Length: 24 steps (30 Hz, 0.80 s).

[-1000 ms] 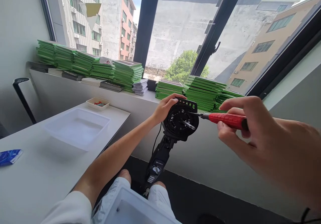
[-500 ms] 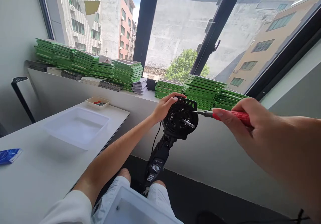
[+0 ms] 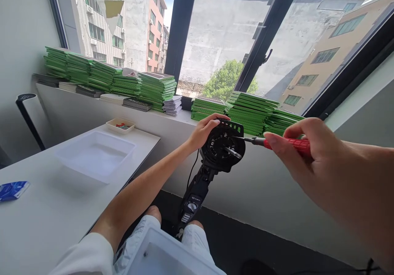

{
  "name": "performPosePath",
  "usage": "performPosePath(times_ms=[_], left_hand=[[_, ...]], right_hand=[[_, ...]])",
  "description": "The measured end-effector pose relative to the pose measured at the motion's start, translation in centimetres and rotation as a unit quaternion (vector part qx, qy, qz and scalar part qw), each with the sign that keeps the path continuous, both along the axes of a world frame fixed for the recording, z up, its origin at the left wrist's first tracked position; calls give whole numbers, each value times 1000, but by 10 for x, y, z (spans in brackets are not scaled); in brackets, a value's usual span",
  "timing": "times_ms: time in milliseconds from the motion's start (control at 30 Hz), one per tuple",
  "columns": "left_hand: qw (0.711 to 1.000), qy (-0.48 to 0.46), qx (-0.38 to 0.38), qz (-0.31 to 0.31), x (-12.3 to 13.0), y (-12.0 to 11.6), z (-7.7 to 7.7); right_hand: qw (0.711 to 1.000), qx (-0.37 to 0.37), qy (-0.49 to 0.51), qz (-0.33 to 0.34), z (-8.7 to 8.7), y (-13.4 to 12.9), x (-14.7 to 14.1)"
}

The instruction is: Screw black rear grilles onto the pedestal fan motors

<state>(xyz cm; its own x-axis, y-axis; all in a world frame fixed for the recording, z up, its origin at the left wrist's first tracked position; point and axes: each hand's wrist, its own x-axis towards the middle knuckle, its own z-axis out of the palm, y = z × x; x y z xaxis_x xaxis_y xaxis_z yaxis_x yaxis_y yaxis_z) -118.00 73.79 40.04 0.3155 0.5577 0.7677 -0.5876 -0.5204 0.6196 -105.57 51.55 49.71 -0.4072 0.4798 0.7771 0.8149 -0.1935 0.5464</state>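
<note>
A black electric fan's motor head (image 3: pixel 219 158) stands without blades or grille, its metal shaft (image 3: pixel 234 153) pointing out toward me. My left hand (image 3: pixel 207 130) grips the upper left rim of the head, with the thumb in front and the fingers over the top. In my right hand (image 3: pixel 310 143) is a red-handled screwdriver (image 3: pixel 287 144), held level. Its tip reaches the right part of the head's round face; whether it sits in a screw is too small to tell. Below the head runs the fan's black column with a control knob (image 3: pixel 192 206).
A white bin (image 3: pixel 172 248) with a small metal part inside rests on my lap. On the white table (image 3: pixel 40 234) are a clear plastic bin (image 3: pixel 95 156), a small tray (image 3: pixel 120 131) with red bits and a blue packet (image 3: pixel 14 190). Stacks of green-edged books (image 3: pixel 156 90) line the windowsill.
The whole view has shifted very slightly. Both hands keep their grips, and the screwdriver tip stays at the same part of the fan head.
</note>
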Motion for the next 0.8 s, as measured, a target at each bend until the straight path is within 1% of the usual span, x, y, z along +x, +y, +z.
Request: performPosePath(times_ms=[100, 133, 167, 200, 267, 333, 367, 433, 467, 500, 533, 600, 633, 667, 733, 800], left_hand=[[1000, 1, -1, -8, 0, 1, 0], [1000, 0, 0, -10, 0, 2, 0], [1000, -1, 1, -11, 0, 3, -1], [1000, -2, 1, -12, 0, 4, 0], [1000, -4, 1, -15, 0, 4, 0], [1000, -3, -2, -13, 0, 2, 0], [1000, -2, -4, -11, 0, 2, 0], [1000, -3, -8, -8, 0, 0, 0], [1000, -5, -10, -8, 0, -1, 0], [1000, -6, -11, -10, 0, -1, 0], [1000, -6, -12, -12, -1, -1, 0], [1000, -3, -14, -14, -2, -1, 0], [1000, 0, -15, -14, -3, 0, 0], [1000, 3, -15, -13, -4, 0, 0], [1000, 7, -14, -11, -5, 1, 0], [1000, 9, -11, -6, -4, 0, -1]], right_hand=[[992, -61, -44, 103, 4, -3, -11], [988, -78, -54, 120, 4, -4, -14], [988, -79, -62, 117, 3, -5, -15], [991, -58, -71, 94, 2, -5, -14], [996, -3, -80, 24, -3, -5, -8], [996, 30, -70, -41, -7, -3, 1], [996, 34, -59, -61, -8, -2, 5], [996, 38, -35, -77, -7, 0, 9], [997, 39, -22, -66, -5, 0, 9], [999, 23, -9, -41, -3, 0, 8], [1000, -14, 6, -4, -1, -1, 6], [991, -99, 21, 84, 2, -3, 1], [985, -128, 16, 114, 3, -4, -1], [982, -136, 0, 130, 2, -6, -3], [988, -90, -41, 117, 0, -8, -5], [994, -33, -66, 80, -3, -7, -6]])
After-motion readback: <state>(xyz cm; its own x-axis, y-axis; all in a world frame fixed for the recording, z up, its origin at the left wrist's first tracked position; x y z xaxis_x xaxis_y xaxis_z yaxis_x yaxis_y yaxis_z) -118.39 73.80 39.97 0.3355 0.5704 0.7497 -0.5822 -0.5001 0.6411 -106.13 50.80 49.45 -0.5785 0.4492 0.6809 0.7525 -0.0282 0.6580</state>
